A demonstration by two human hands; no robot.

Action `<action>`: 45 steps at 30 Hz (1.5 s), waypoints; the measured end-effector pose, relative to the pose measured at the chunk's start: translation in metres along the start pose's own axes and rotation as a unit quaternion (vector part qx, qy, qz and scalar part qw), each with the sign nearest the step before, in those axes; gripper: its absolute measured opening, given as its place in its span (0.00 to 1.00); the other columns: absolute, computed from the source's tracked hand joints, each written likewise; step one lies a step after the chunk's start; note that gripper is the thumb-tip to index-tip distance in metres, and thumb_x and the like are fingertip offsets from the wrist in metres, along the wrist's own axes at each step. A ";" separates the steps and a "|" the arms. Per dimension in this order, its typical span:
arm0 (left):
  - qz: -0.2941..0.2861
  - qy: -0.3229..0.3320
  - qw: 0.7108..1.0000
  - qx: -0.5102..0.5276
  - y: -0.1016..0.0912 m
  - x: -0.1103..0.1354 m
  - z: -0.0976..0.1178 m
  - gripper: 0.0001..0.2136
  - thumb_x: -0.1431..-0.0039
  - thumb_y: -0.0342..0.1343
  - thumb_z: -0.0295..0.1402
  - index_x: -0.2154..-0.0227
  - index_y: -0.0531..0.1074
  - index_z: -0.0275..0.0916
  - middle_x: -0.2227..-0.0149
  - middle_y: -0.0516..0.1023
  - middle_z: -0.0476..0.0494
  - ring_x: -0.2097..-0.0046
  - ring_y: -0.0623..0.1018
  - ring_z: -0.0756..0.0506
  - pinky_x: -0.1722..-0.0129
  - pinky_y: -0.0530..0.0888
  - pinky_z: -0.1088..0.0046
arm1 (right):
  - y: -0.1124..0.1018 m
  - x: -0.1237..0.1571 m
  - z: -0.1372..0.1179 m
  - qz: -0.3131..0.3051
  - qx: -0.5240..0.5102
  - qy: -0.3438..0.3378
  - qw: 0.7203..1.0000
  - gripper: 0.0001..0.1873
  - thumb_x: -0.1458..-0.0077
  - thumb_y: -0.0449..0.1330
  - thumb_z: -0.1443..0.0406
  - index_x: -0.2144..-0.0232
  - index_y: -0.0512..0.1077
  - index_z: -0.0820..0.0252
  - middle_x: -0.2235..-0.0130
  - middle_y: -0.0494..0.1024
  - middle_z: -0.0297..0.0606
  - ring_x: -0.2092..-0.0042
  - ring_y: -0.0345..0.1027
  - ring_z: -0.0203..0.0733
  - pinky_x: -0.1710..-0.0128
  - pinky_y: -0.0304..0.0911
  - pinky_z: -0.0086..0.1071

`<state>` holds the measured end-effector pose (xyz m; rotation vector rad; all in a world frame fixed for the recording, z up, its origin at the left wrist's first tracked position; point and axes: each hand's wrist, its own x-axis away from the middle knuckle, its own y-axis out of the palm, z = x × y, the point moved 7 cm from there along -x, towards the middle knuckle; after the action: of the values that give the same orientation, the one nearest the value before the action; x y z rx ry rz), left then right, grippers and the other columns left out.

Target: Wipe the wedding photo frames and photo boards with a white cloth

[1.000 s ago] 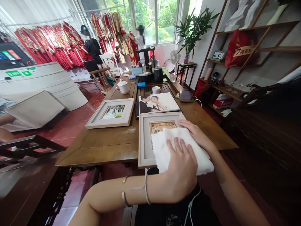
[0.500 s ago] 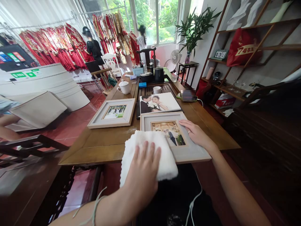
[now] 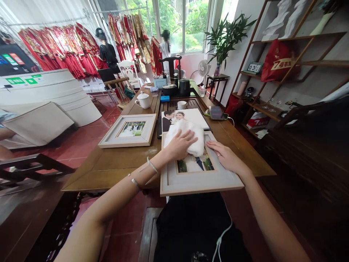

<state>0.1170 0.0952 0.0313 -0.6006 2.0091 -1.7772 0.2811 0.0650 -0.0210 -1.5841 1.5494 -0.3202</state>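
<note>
A light wooden picture frame (image 3: 203, 182) with a wide grey-white mat lies at the near table edge, jutting slightly over it. My left hand (image 3: 181, 143) holds a folded white fluffy cloth (image 3: 197, 136) against the upper part of this frame, covering much of its photo (image 3: 195, 165). On the frame's right side, my right hand (image 3: 225, 154) rests with fingers stretched out over the mat. Just beyond lies a large wedding photo panel (image 3: 196, 117), partly hidden by the cloth. A second framed photo (image 3: 132, 128) lies to the left.
Behind the panel are a white cup (image 3: 182, 105), a lidded white teapot (image 3: 142, 100), and a black kettle (image 3: 184, 87). A phone (image 3: 217, 113) with a cable lies on the right. Wooden shelves (image 3: 275, 74) stand at the right; two people are near hanging red garments (image 3: 65, 49).
My left hand has moved the white cloth forward, from the frame's near left corner to its upper part. The frame sits slightly nearer over the edge. My right hand stays on its side.
</note>
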 end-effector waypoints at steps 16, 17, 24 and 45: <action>-0.062 -0.002 0.998 0.024 -0.014 0.035 0.007 0.32 0.54 0.50 0.22 0.42 0.63 0.38 0.38 0.64 0.40 0.35 0.60 0.42 0.37 0.56 0.57 | 0.001 -0.002 -0.001 0.017 -0.003 0.012 1.000 0.29 0.50 0.47 0.77 0.50 0.74 0.60 0.44 0.73 0.44 0.40 0.64 0.45 0.37 0.54 0.48; -0.069 -0.027 0.997 0.026 -0.017 0.049 0.009 0.31 0.54 0.50 0.23 0.42 0.64 0.37 0.38 0.65 0.38 0.36 0.61 0.40 0.37 0.57 0.55 | 0.001 -0.001 0.000 0.018 -0.008 0.014 1.000 0.28 0.50 0.47 0.77 0.50 0.74 0.60 0.43 0.72 0.44 0.40 0.64 0.45 0.37 0.54 0.48; -0.126 -0.092 0.983 0.096 -0.025 0.124 0.070 0.37 0.56 0.52 0.25 0.38 0.56 0.35 0.34 0.57 0.34 0.33 0.54 0.33 0.36 0.51 0.45 | 0.002 -0.001 0.002 0.026 -0.034 0.028 0.999 0.27 0.49 0.48 0.76 0.50 0.75 0.59 0.44 0.73 0.43 0.40 0.64 0.46 0.36 0.53 0.47; -0.025 -0.237 0.971 -0.015 -0.008 0.040 -0.014 0.31 0.48 0.53 0.26 0.39 0.57 0.34 0.34 0.54 0.31 0.33 0.53 0.33 0.38 0.55 0.47 | 0.001 0.000 0.002 0.012 -0.024 0.021 0.999 0.29 0.49 0.48 0.76 0.49 0.73 0.57 0.43 0.72 0.40 0.40 0.63 0.45 0.35 0.51 0.47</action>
<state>0.0764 0.0835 0.0405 -0.9861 1.7019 -1.4550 0.2817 0.0660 -0.0227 -1.6032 1.6180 -0.3054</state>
